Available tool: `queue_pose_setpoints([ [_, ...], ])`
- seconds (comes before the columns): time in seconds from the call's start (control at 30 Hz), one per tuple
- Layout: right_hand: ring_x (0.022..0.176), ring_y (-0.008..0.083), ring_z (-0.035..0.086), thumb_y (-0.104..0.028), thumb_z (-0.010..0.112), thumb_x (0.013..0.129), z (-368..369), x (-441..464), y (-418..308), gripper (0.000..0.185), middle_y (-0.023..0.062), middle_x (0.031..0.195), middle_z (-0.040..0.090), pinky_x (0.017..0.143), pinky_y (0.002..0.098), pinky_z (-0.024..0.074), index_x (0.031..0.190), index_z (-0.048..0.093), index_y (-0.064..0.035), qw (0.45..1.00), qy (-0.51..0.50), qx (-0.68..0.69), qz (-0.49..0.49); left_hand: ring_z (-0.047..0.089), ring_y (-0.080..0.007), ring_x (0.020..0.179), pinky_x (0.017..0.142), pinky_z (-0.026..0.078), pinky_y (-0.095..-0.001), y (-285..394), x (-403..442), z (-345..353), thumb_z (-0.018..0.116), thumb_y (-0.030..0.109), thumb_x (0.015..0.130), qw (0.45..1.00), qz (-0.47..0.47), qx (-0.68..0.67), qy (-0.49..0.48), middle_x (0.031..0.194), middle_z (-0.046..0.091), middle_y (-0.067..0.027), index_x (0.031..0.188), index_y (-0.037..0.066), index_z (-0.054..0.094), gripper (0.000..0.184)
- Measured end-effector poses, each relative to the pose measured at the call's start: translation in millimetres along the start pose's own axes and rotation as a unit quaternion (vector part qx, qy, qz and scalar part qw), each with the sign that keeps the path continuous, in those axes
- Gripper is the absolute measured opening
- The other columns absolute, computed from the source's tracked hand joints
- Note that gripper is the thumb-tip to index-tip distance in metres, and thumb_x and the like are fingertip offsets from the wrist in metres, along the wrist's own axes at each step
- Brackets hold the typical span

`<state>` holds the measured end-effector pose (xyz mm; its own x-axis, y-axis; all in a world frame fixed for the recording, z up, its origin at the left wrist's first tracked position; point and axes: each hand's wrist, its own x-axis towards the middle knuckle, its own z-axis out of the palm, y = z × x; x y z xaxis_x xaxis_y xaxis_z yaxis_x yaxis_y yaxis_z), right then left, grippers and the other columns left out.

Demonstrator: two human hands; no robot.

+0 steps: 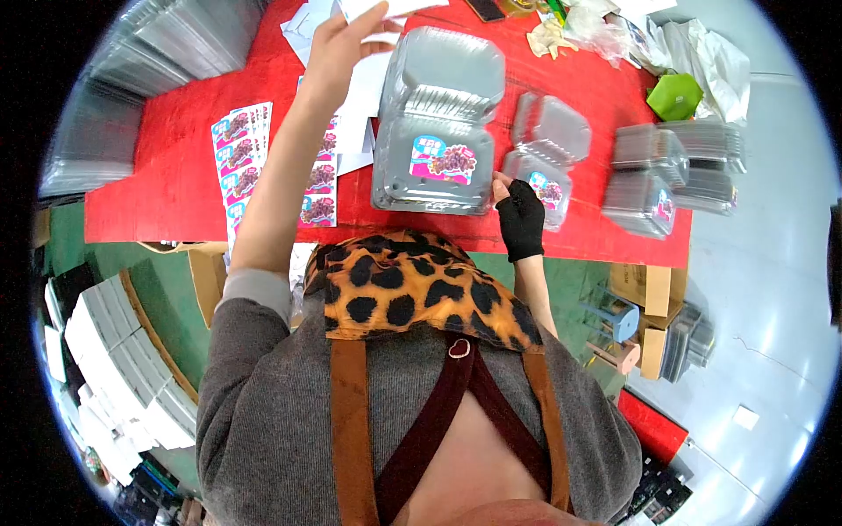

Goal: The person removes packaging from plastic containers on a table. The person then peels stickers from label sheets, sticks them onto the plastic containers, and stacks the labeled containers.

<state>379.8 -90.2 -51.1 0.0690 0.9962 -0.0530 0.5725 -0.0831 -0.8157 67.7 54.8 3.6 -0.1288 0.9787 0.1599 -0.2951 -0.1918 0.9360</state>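
Observation:
A clear plastic clamshell box [412, 197] lies unfolded on the red table in front of me, lid side away, seemingly on top of a stack. On its near half sits a grape-picture sticker [444, 160]. My right hand [522, 210], in a black fingerless glove, has its thumb and fingers closed at the box's right edge. Up at the far side, my left hand [346, 48] pinches a white sheet [395, 7], partly cut off by the frame's top. Beneath my left forearm lie sheets of grape stickers [239, 158].
Another stickered clamshell [553, 131] lies right of my right hand. Further right are stacked clamshells [645, 188]. Tall clamshell stacks [189, 39] fill the left back. Plastic bags [702, 61] and a green pouch [674, 96] sit at the back right of the red table [175, 202].

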Motion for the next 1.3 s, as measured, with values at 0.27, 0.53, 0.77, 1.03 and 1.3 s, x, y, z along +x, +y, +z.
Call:
queue_pose_setpoints([
  [0.27,0.089,0.0162,0.061,-0.028,0.051,0.098,-21,13,18,0.037,0.0085,0.107,0.067,0.076,0.0302,0.0506,0.118,0.065,-0.0004,0.961,-0.123,0.215,0.122,0.067,-0.0165,0.083,0.070,0.052,-0.0288,-39,49,-39,0.049,0.058,0.093,0.953,-0.025,0.302,-0.002,0.093,0.072,-0.0105,0.101,0.000,0.071,0.062],
  [0.53,0.106,0.0302,0.061,-0.038,0.055,0.096,-18,30,21,0.052,0.0172,0.118,0.063,0.090,0.0408,0.0512,0.126,0.054,0.0049,0.602,-0.268,0.718,0.224,0.068,-0.0298,0.086,0.077,0.052,-0.0405,-90,-3,-119,0.065,0.047,0.083,0.809,-0.041,0.580,0.090,0.093,0.071,-0.0165,0.095,0.000,0.071,0.049],
  [0.77,0.107,0.0208,0.059,-0.021,0.064,0.089,4,34,-22,0.057,0.0134,0.121,0.060,0.096,0.0328,0.0463,0.136,0.045,0.0042,0.910,-0.160,0.368,0.103,0.058,-0.0420,0.105,0.090,0.048,-0.0468,-119,-55,-130,0.079,0.052,0.067,0.662,-0.113,0.729,0.134,0.109,0.062,-0.0253,0.099,-0.003,0.066,0.065],
  [1.03,0.118,0.0217,0.054,-0.002,0.071,0.081,12,15,-11,0.070,0.0136,0.130,0.055,0.099,0.0345,0.0445,0.141,0.036,0.0008,0.906,-0.124,0.404,-0.025,0.062,-0.0351,0.097,0.081,0.051,-0.0438,-140,-60,-125,0.084,0.037,0.068,0.732,-0.109,0.636,0.220,0.103,0.065,-0.0194,0.100,0.001,0.065,0.052],
  [1.3,0.079,0.0116,0.052,-0.022,0.065,0.089,-86,30,53,0.054,0.0004,0.094,0.058,0.066,0.0247,0.0410,0.136,0.047,-0.0035,0.877,0.016,0.480,-0.005,0.068,-0.0198,0.075,0.069,0.052,-0.0340,-64,-87,-114,0.077,0.024,0.080,0.885,-0.116,0.416,0.172,0.084,0.072,-0.0112,0.093,-0.001,0.070,0.029],
])
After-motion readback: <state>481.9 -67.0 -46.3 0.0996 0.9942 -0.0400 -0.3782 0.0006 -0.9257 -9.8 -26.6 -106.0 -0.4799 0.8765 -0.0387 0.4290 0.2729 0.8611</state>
